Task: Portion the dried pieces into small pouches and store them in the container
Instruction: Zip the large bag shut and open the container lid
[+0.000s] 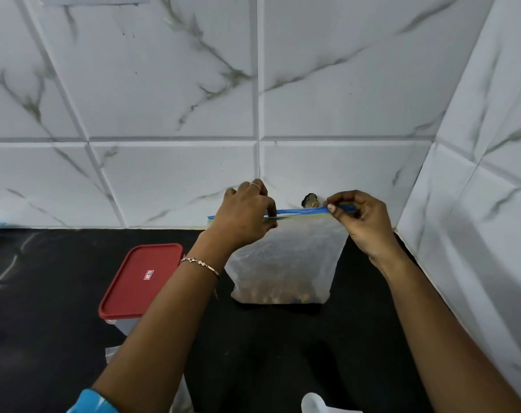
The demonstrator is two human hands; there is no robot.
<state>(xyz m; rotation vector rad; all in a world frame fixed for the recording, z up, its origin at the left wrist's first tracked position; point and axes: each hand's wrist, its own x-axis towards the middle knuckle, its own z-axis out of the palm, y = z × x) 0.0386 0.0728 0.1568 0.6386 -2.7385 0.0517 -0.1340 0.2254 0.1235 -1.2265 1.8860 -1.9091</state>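
Here, in the head view, a large clear zip bag (280,263) is held upright at the centre of the frame, its base at the black counter (44,293) and the dried pieces (277,295) heaped in its bottom. The blue zip strip (301,210) along its mouth runs left to right, rising slightly to the right, and the whole bag hangs below both grips. The strip is pinched near its left end by the curled fingers of the left hand (244,216), a short tail of strip left sticking out beyond it. The right end is pinched between thumb and fingertips of the right hand (360,219). Both hands sit equally near the strip, so the mouth is judged to be worked between them; whether the seal is open or closed cannot be told.

The container (120,323), closed under a red lid (140,281), stands just left of the bag, partly crossed by the left forearm. A small dark object (309,200), too unclear to name, is seen behind the strip against the tiled wall (163,99). Clear plastic, possibly pouches, is glimpsed at lower left (111,353).
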